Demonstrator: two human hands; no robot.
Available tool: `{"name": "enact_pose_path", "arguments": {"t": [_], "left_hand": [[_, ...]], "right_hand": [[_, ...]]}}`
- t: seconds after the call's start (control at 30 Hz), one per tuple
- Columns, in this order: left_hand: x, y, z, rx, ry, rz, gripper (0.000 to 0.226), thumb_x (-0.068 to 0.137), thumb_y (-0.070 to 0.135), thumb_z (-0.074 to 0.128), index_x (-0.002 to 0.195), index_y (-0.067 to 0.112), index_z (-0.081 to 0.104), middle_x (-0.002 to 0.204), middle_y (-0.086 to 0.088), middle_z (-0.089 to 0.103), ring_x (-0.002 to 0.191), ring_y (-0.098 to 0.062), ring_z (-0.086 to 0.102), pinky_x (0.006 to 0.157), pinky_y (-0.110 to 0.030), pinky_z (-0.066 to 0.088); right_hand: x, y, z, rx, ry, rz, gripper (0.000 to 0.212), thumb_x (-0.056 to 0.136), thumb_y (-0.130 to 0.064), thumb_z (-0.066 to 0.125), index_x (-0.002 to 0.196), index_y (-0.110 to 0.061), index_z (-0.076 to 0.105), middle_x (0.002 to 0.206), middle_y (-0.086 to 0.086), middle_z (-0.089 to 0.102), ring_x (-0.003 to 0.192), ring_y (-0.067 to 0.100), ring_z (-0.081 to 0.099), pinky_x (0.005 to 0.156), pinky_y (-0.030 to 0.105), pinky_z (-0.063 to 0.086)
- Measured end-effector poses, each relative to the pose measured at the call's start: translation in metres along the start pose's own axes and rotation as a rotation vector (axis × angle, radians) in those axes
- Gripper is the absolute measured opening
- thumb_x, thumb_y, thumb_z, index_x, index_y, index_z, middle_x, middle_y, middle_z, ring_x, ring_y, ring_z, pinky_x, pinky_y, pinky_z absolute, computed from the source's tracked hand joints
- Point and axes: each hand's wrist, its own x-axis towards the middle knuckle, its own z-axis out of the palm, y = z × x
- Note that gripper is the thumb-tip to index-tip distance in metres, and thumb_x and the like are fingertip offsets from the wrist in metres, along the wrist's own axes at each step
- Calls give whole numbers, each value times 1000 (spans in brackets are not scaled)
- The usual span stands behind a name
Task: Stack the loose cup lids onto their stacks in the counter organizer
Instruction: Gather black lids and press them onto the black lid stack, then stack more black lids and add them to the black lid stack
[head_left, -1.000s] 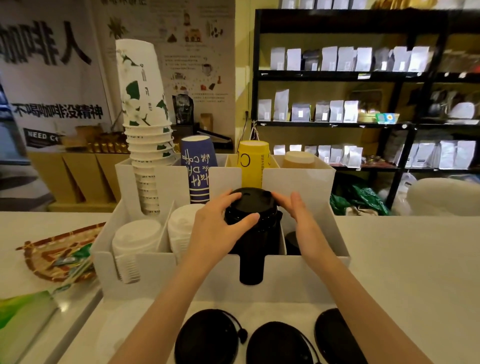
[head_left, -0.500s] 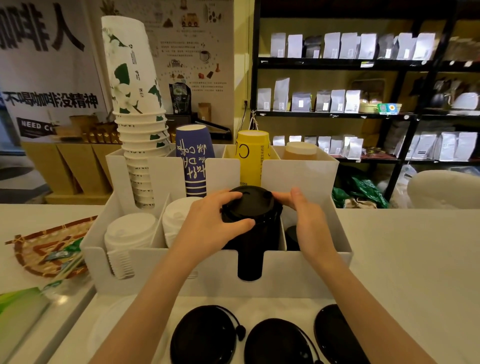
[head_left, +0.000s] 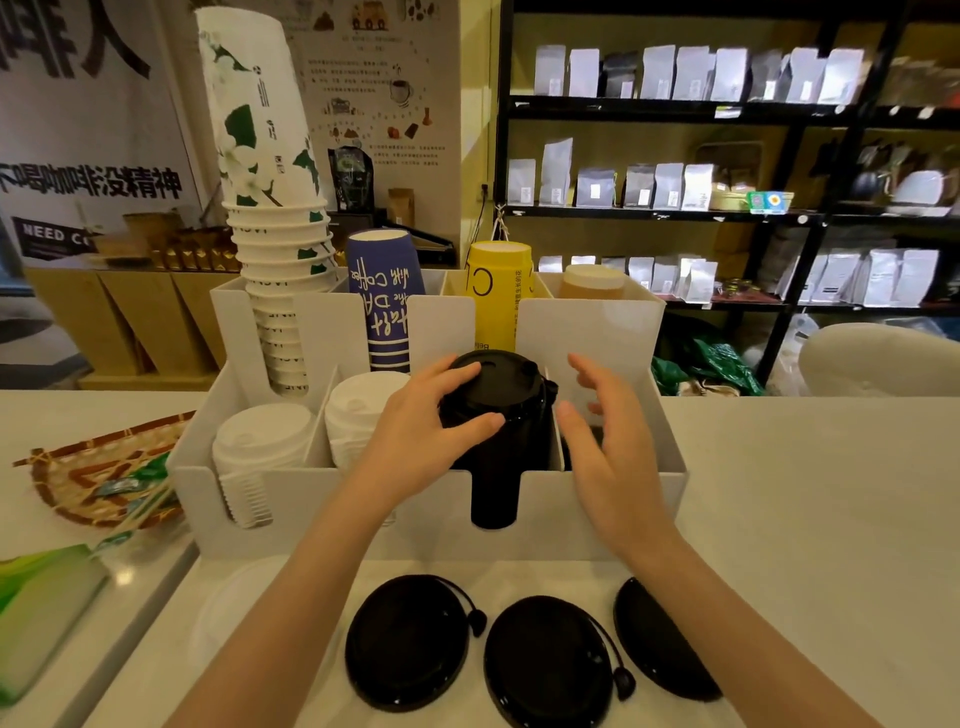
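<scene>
Left hand (head_left: 431, 431) grasps the black lid stack (head_left: 496, 415); right hand (head_left: 605, 441) hangs released, nearest loose lids (head_left: 548, 660) at the surface's near edge.

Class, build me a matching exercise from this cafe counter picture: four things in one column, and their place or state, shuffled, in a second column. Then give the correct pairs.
Things:
1. left hand
2. right hand
3. loose black lids
4. yellow cup stack

Places or states:
A. flat on the counter in front of the organizer
B. open, fingers spread, just beside the black lid stack
C. upside down in the organizer's back row
D. resting on top of the black lid stack

Pairs: 1-D, 2-B, 3-A, 4-C
</scene>
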Motion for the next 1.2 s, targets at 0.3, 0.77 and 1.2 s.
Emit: {"name": "enact_pose_path", "arguments": {"t": [0.3,0.77,1.2], "left_hand": [[-10,5,3,207,29,50,56,85,30,53,135,18,32,151,-8,21,139,-20,17,109,-28,17],[-124,-27,-23,327,-291,-4,67,78,46,58,135,29,29,145,11,30,127,-4,30,99,-13,24],[-130,-28,-15,438,-559,-145,69,71,41,66,130,19,38,133,-1,41,116,-16,43,97,-25,38]], "right_hand": [[-93,1,15,-309,-551,-109,54,89,-49,25,139,-29,20,149,-14,22,135,-1,15,109,15,12],[-99,11,25,-546,-877,-110,46,92,-44,30,135,-27,29,137,-4,47,127,14,36,112,38,14],[-90,4,21,-453,-900,-98,28,91,-33,37,113,-22,51,111,-2,62,105,17,50,98,41,36]]}}
